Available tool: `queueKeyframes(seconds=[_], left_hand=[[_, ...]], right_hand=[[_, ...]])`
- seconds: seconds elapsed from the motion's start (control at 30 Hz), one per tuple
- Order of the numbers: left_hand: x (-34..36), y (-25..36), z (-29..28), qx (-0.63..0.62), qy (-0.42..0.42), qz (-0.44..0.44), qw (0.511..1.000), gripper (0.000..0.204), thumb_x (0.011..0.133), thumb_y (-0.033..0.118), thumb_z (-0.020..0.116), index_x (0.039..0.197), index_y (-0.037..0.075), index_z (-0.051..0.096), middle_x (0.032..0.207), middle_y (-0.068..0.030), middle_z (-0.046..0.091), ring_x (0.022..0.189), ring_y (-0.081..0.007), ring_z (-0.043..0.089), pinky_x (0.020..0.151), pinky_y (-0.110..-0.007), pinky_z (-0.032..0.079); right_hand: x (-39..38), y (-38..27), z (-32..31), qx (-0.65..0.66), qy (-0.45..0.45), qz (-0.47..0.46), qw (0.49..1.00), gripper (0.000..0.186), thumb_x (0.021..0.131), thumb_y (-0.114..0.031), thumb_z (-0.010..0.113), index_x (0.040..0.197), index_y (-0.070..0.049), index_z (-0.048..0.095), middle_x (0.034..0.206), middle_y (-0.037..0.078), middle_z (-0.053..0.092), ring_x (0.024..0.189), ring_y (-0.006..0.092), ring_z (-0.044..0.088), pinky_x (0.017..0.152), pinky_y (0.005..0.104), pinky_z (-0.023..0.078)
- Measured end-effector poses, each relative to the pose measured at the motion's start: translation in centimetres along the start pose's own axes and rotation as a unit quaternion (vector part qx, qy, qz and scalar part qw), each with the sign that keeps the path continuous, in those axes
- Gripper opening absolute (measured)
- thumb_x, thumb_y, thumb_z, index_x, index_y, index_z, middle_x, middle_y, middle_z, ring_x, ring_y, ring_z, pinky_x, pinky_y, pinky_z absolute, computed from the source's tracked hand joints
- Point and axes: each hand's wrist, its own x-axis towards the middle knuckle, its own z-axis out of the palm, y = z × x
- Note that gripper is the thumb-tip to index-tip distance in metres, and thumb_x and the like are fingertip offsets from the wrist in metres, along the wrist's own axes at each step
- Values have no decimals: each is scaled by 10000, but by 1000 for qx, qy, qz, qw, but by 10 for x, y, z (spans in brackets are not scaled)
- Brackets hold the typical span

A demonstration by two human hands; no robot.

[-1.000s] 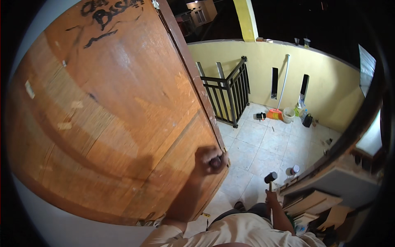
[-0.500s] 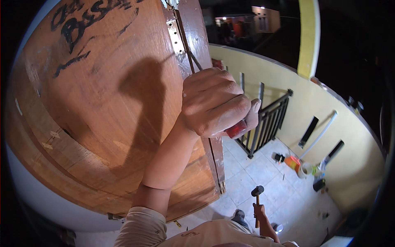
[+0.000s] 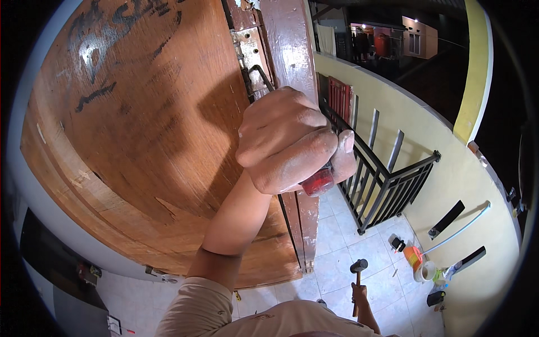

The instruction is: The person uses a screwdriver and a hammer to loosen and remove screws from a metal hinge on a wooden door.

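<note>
My left hand (image 3: pixel 289 143) is closed in a fist around a screwdriver (image 3: pixel 319 182) with a translucent red handle. Its thin dark shaft rises past my knuckles to a metal hinge (image 3: pixel 255 56) on the edge of a brown wooden door (image 3: pixel 168 123); the exact shape of its tip is hard to make out. Beside the hinge runs a glossy dark brown door frame (image 3: pixel 289 50). Low on the right, my right hand (image 3: pixel 359 293) grips the wooden handle of a mallet (image 3: pixel 359 265), its dark head upward and well away from the hinge.
A black metal railing (image 3: pixel 387 180) stands right of the door, in front of a curved cream wall (image 3: pixel 449 151). On the tiled floor (image 3: pixel 342 255) by that wall lie an orange container (image 3: pixel 413 256), a white pail (image 3: pixel 426 271) and other small items. A yellow post (image 3: pixel 476 73) rises behind.
The view has shifted, so railing and wall sit farther right. The screwdriver shaft now meets the hinge plate rather than the gap below it. My right hand still holds the mallet low.
</note>
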Motion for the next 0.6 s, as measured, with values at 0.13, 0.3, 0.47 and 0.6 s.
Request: queueKeyframes(seconds=[0.13,0.3,0.47,0.6], left_hand=[[0,2,-3,-9,-18,-8,1000,114,670,-10,720,669,57,627,582,-14,514,511,-176,547,473,-286,443],[-2,7,-2,12,-6,-11,1000,119,694,7,716,659,58,614,593,-10,527,521,-179,553,477,-284,444],[-1,6,-4,11,4,-21,1000,131,697,3,717,652,63,609,588,-7,530,526,-180,562,480,-281,445],[-3,2,-6,-20,-14,-27,999,155,692,14,749,649,72,612,582,1,536,515,-169,565,483,-273,447]], right_hand=[[-2,7,20,19,-23,32,999,443,882,-396,725,719,-32,532,555,53,508,398,192,513,351,382,461],[-6,19,34,-76,-12,9,997,498,869,-425,731,748,50,640,608,114,625,458,224,608,409,396,518],[-7,24,31,-109,-23,5,994,520,867,-434,728,752,69,660,628,130,651,480,230,630,436,404,533],[-6,30,27,-109,-24,18,994,525,866,-447,732,752,58,645,612,117,631,470,227,617,423,403,523]])
